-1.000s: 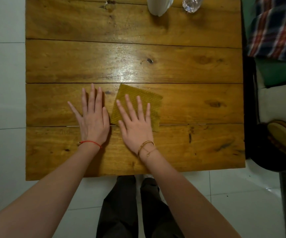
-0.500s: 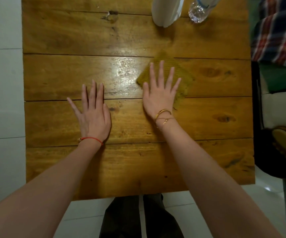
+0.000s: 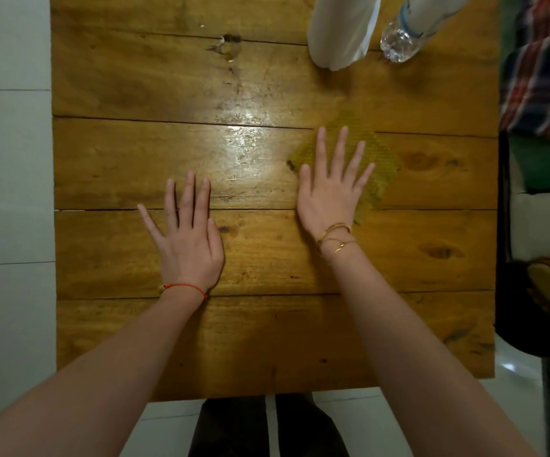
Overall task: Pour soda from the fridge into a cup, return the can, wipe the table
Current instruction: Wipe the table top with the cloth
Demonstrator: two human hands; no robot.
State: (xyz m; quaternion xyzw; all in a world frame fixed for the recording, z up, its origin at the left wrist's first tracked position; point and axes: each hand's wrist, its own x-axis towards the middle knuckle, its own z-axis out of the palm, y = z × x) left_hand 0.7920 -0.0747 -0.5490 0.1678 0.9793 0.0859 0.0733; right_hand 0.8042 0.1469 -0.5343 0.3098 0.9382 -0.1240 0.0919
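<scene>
No words or numbers can be read anywhere, and the blue label on the water bottle [image 3: 412,31] is too blurry and cut off to read.

Our left hand [image 3: 189,240] lies flat on the tabletop [image 3: 128,153], left of centre and nearer to us. Our right hand [image 3: 328,196] lies flat farther out and to the right, resting on the cloth [image 3: 381,166], which spreads on the tabletop beneath and beyond its fingers. At the far edge stands a cup [image 3: 341,34], with a bottle [image 3: 402,37] just to its right. A chair [image 3: 544,166] sits off the tabletop's right side, a blanket [image 3: 544,70] on it. Our legs [image 3: 267,427] show below the near edge.
</scene>
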